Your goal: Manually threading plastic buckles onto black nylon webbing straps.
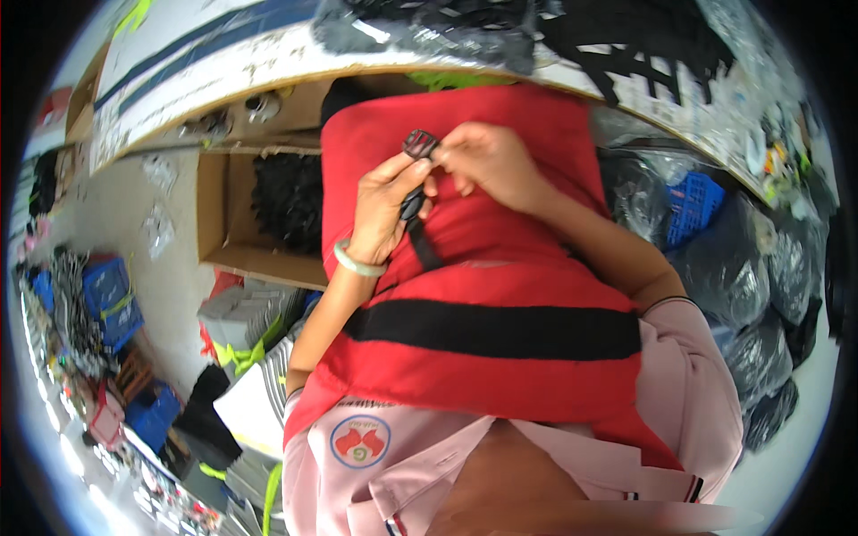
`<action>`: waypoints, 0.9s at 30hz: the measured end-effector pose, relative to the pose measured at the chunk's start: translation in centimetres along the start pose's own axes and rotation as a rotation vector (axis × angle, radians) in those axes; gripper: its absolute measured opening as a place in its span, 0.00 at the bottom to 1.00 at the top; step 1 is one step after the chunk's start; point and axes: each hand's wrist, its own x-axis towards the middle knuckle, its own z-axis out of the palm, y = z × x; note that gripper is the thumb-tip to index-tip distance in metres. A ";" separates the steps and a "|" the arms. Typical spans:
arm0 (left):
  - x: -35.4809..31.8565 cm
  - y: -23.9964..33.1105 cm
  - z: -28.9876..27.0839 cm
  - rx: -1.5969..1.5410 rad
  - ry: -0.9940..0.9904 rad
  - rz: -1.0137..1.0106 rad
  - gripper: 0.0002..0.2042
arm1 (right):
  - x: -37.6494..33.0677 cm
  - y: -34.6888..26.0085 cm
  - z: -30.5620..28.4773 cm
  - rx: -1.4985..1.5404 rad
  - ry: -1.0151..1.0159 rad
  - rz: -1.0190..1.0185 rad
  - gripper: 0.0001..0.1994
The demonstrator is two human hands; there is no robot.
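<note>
Over my lap, covered by a red apron (536,241), both hands meet at a dark plastic buckle (420,143). My left hand (386,201) is closed, its thumb and fingers pinching the buckle from below. A second black plastic piece (412,204) lies against the fingers of that hand, with a black webbing strap (424,246) hanging from it toward me. My right hand (490,163) is closed in a pinch at the buckle's right side. Its fingertips partly hide what they grip there, probably the strap or the buckle's edge.
A worn white tabletop (241,76) runs across the far side, with bagged black pieces (420,31) and black straps (643,45) on it. An open cardboard box (214,210) of black items stands at left. Dark plastic bags (733,268) and a blue basket (693,207) crowd the right.
</note>
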 end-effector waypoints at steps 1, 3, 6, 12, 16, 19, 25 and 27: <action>0.3 0.0 0.4 -0.023 -0.004 0.009 0.11 | -0.1 0.3 0.3 0.070 -0.019 0.010 0.07; 1.1 0.4 0.9 0.012 -0.050 0.034 0.11 | -0.5 -0.5 -0.3 0.061 -0.032 -0.027 0.07; 1.8 0.8 0.5 -0.177 -0.171 -0.036 0.09 | -0.8 -2.7 -3.4 -0.293 0.069 -0.168 0.05; 2.2 0.6 -0.6 -0.386 -0.347 -0.178 0.08 | -0.6 -5.4 -19.0 -1.302 0.667 -0.543 0.09; 2.6 0.4 -0.4 -0.407 -0.393 -0.237 0.09 | -1.1 -4.9 -25.8 -1.691 0.763 -0.466 0.12; 2.9 0.2 -0.6 -0.369 -0.393 -0.263 0.10 | -0.5 -4.7 -26.6 -1.481 0.766 -0.437 0.12; 2.8 1.0 1.7 -0.275 -0.266 -0.216 0.10 | 0.1 -8.7 -23.9 -1.418 0.929 -0.912 0.09; 2.9 1.6 2.2 -0.171 -0.241 -0.183 0.07 | -0.9 -11.3 -19.7 -1.266 0.920 -1.037 0.09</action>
